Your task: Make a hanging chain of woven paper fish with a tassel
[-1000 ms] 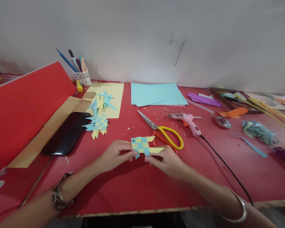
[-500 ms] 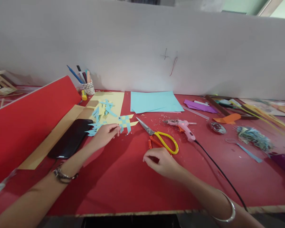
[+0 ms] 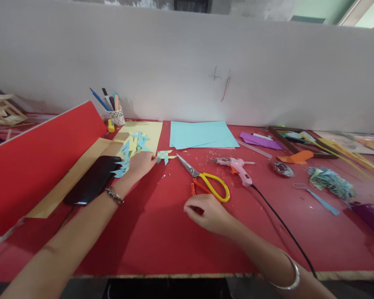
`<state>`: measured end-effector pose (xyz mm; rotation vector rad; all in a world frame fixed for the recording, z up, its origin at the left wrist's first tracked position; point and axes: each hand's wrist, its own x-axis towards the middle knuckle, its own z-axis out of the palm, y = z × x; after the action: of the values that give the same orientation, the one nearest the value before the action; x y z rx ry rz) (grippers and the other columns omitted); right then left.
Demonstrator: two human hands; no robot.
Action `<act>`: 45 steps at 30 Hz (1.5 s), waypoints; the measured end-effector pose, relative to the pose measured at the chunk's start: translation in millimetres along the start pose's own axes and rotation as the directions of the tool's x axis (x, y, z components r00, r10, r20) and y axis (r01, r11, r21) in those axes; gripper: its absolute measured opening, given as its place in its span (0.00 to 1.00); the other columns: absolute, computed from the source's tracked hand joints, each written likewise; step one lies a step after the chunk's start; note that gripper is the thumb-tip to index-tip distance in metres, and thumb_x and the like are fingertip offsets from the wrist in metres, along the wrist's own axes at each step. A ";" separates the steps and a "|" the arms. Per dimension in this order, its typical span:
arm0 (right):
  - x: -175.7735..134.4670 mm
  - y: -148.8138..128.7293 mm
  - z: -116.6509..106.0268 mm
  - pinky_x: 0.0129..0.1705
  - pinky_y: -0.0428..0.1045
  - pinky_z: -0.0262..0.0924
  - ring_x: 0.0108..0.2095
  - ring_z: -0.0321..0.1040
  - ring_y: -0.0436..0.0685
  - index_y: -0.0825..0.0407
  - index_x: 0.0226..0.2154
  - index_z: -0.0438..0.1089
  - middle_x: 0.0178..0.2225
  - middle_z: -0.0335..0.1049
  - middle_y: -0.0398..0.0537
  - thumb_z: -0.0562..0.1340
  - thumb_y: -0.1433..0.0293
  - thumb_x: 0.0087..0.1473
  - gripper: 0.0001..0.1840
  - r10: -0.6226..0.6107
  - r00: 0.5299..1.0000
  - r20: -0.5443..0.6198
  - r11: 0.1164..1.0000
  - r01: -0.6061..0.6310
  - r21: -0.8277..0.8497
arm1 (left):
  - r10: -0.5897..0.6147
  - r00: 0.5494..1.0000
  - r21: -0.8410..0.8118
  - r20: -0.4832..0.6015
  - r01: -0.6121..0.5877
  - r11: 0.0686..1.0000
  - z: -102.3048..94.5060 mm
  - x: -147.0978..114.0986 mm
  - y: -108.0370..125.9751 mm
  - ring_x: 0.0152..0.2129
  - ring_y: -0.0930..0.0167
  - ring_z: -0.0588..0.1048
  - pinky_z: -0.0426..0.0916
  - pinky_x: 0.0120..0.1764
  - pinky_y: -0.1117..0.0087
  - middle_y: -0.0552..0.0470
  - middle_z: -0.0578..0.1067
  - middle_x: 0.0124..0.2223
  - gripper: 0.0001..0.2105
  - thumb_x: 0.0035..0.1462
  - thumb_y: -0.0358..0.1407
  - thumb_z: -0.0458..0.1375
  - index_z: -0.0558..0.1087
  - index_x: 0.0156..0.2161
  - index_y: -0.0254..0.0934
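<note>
My left hand (image 3: 141, 162) reaches over the table with fingers closed at the left edge of a small woven paper fish (image 3: 163, 155) in blue and yellow strips. The fingertips partly hide that edge. Just left of the hand, loose blue and yellow cut paper pieces (image 3: 133, 145) lie in a heap. Curled on the table, my right hand (image 3: 207, 212) has thumb and fingers brought together with nothing visible in them. Directly beyond it lie scissors (image 3: 216, 187) with yellow and orange handles, blades pointing toward the fish.
Right of the scissors lies a pink glue gun (image 3: 238, 166), its black cord running to the front edge. Blue paper sheets (image 3: 202, 133) lie at the back. A black phone (image 3: 92, 180), a pen cup (image 3: 116, 115) and a standing red board (image 3: 43, 162) are on the left.
My left hand has moved forward, away from me, and the woven paper fish has shifted a little the same way. My right hand stays by the scissors.
</note>
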<state>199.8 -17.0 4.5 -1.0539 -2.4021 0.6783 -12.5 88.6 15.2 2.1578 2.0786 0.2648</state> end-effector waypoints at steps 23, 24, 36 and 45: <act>0.8 3.9 -4.1 0.25 0.43 0.49 0.21 0.58 0.48 0.53 0.20 0.64 0.19 0.66 0.45 0.50 0.71 0.51 0.13 -0.016 1.000 -0.003 0.997 0.015 -0.074 | 0.153 0.977 0.162 0.146 -0.176 0.971 -32.3 -27.6 -77.0 0.50 0.57 0.61 0.50 0.48 0.59 0.40 0.65 0.53 0.17 0.52 0.37 0.51 0.68 0.47 0.35; 1.0 4.2 -4.5 0.25 0.43 0.50 0.22 0.59 0.48 0.53 0.20 0.64 0.20 0.66 0.45 0.50 0.71 0.51 0.13 -0.016 1.000 -0.002 0.997 0.015 -0.074 | 0.163 0.975 0.155 0.148 -0.186 0.970 -31.2 -27.5 -76.9 0.50 0.59 0.61 0.50 0.48 0.61 0.41 0.65 0.52 0.15 0.52 0.37 0.51 0.69 0.45 0.36; 3.2 17.5 -16.8 0.24 0.43 0.50 0.20 0.57 0.47 0.53 0.19 0.63 0.19 0.65 0.43 0.50 0.71 0.51 0.13 0.036 0.990 -0.135 0.994 -0.049 -0.096 | 0.200 0.975 0.042 0.092 -0.204 0.978 -53.2 -40.4 -63.2 0.34 0.70 0.68 0.56 0.35 0.74 0.51 0.73 0.36 0.08 0.53 0.36 0.49 0.67 0.34 0.35; 1.3 26.0 -32.3 0.25 0.44 0.50 0.23 0.61 0.49 0.53 0.20 0.64 0.22 0.68 0.46 0.50 0.70 0.51 0.13 0.109 0.968 -0.224 0.986 -0.133 -0.096 | 0.189 0.982 -0.485 -0.015 -0.173 0.857 -62.3 -68.4 -31.9 0.24 0.75 0.65 0.59 0.29 0.76 0.55 0.70 0.27 0.12 0.46 0.44 0.53 0.68 0.29 0.36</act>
<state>231.4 7.7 15.0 -1.2604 -2.2203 0.4468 -59.5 20.0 66.8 2.0160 1.5661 0.6860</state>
